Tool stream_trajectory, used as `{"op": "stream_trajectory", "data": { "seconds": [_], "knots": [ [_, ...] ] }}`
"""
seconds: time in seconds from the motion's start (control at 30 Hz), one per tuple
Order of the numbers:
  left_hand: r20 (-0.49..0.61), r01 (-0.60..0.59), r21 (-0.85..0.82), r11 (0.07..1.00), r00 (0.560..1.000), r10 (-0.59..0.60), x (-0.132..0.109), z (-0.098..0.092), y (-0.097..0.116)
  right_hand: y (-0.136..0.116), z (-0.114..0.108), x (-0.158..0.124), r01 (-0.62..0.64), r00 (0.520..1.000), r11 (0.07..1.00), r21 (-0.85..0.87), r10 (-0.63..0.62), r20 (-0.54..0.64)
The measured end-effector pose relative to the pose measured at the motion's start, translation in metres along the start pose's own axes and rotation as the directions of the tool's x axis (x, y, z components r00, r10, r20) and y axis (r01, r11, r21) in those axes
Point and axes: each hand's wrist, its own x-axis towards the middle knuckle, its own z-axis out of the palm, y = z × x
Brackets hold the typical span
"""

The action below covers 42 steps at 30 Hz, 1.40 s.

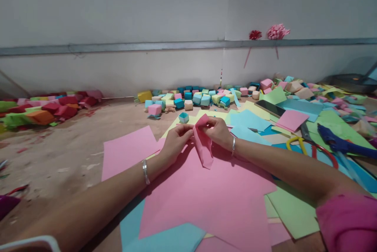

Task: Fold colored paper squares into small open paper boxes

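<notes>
pink folded paper (204, 149) pinched by left hand (177, 142), right hand (220, 131); scuffed brown surface (73, 157), pale wall (118, 12)

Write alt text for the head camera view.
A person's left hand and right hand hold folded pink paper over larger pink sheets. Small colorful paper boxes sit beyond the hands; scissors and what looks like a blue glue gun lie at right.

Right beside the scissors (314, 151) with yellow and red loops lies a blue tool (338, 140). Beyond the scissors, to their left, rests a dark flat slab (269, 108); farther beyond, to their right, a black dish (352, 83). Well past the scissors, leftward, a red flower (255, 34) and a pink flower (277, 32) stand at a grey rail (176, 45).
</notes>
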Motion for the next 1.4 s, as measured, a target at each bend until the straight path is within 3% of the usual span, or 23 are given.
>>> {"op": "stream_trajectory", "data": {
  "seconds": [0.17, 0.3, 0.53, 0.7, 0.97, 1.4],
  "knots": [
    [-0.005, 0.022, -0.026, 0.999, 1.000, -0.023, 0.003, -0.002, -0.001, -0.001, -0.006, 0.006, 0.083, 0.996, 0.987, -0.140, -0.080, 0.026],
    [0.019, 0.053, -0.039, 0.998, 0.998, -0.052, 0.002, -0.004, 0.000, 0.001, -0.010, 0.010, 0.104, 0.994, 0.989, -0.107, -0.101, 0.035],
    [0.019, 0.030, -0.050, 0.998, 0.999, -0.029, -0.002, -0.005, 0.001, 0.006, -0.009, 0.008, 0.031, 0.997, 0.992, -0.125, -0.023, 0.072],
    [0.000, 0.013, -0.036, 0.999, 1.000, -0.013, 0.001, -0.006, -0.003, -0.001, -0.006, 0.004, 0.090, 0.989, 0.969, -0.230, -0.059, 0.138],
    [0.023, 0.031, -0.058, 0.998, 0.999, -0.029, -0.001, -0.005, 0.001, -0.009, -0.004, 0.002, 0.137, 0.990, 0.949, -0.284, -0.126, 0.058],
    [-0.038, -0.065, 0.156, 0.986, 0.997, 0.071, -0.008, 0.002, 0.008, -0.018, 0.000, -0.005, 0.031, 0.988, 0.963, -0.267, 0.012, 0.156]
  ]
}}
